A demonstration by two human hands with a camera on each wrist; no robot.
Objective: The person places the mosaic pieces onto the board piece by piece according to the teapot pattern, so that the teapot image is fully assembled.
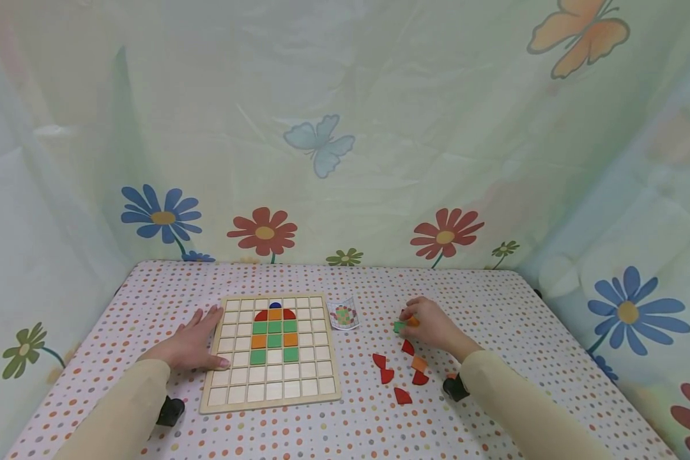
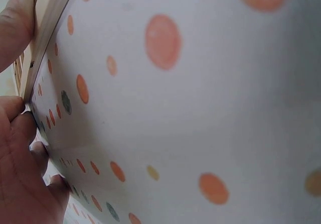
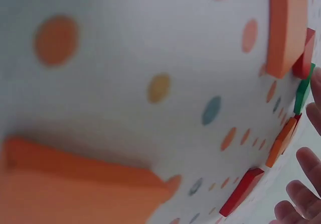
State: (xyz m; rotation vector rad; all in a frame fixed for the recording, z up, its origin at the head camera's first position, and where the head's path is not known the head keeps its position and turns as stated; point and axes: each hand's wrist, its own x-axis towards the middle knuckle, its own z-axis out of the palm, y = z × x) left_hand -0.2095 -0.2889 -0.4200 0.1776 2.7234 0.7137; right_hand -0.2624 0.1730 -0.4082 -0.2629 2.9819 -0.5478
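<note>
While the left hand (image 1: pixel 188 344) spreads at the board (image 1: pixel 256 392), the right hand (image 1: pixel 431 324) reaches a green piece (image 1: pixel 399 326)

Right of the board, the green piece seems light, stiff and slightly slick; opposite edges should suit a pinch. It looks flat and bright, near red pieces (image 1: pixel 403 396) and an orange block (image 1: pixel 419 364). Whether the right hand grips it, I cannot tell; the left lies with thumb and fingers wide apart

Board (image 1: pixel 274 372) left, card (image 1: pixel 344 314) between, loose pieces (image 1: pixel 402 397) right.

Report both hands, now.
Left hand: open, resting at the wooden board.
Right hand: fingers beside a green piece; whether it holds anything cannot be told.
</note>
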